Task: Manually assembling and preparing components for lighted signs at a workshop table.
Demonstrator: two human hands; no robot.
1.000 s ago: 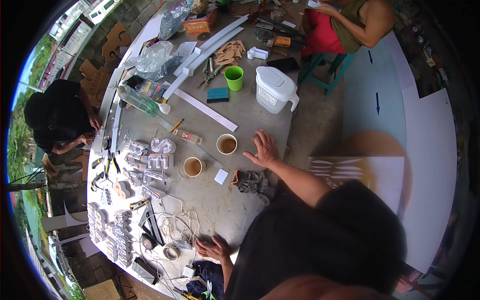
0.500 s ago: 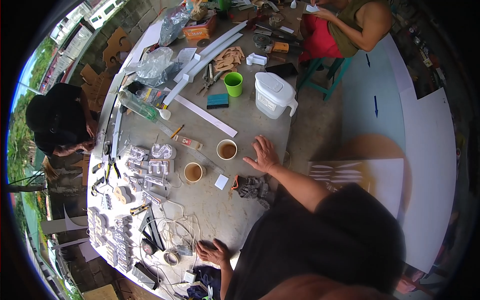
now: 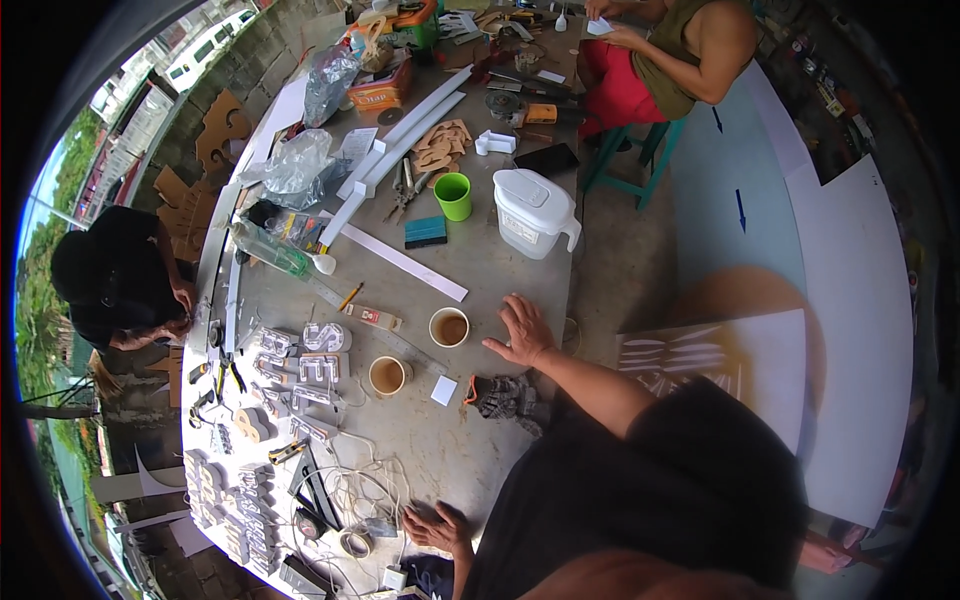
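My right hand [image 3: 525, 332] rests on the metal tabletop with its fingers spread, holding nothing. A paper cup [image 3: 449, 327] of brown drink stands beside it, and a second paper cup [image 3: 390, 375] is a little farther left. Below my right hand lies a dark knit glove [image 3: 505, 398] with an orange cuff. A small white card [image 3: 444, 390] lies between the glove and the cups. My left hand [image 3: 437, 527] is at the lower edge of the table, palm down and fingers apart, near a tangle of white cable [image 3: 365, 490] and a tape roll [image 3: 355, 543].
Raised letters [image 3: 320, 337], pliers [image 3: 232, 375] and a black square [image 3: 315, 490] crowd the table's left. Farther up are a white lidded pitcher [image 3: 533, 215], a green cup [image 3: 453, 197] and white strips [image 3: 405, 262]. One person [image 3: 120, 270] bends at the left; another [image 3: 700, 50] sits at top right.
The whole view has shifted slightly, with the upper part of the table now lower and farther left. Both my hands stay resting on the table.
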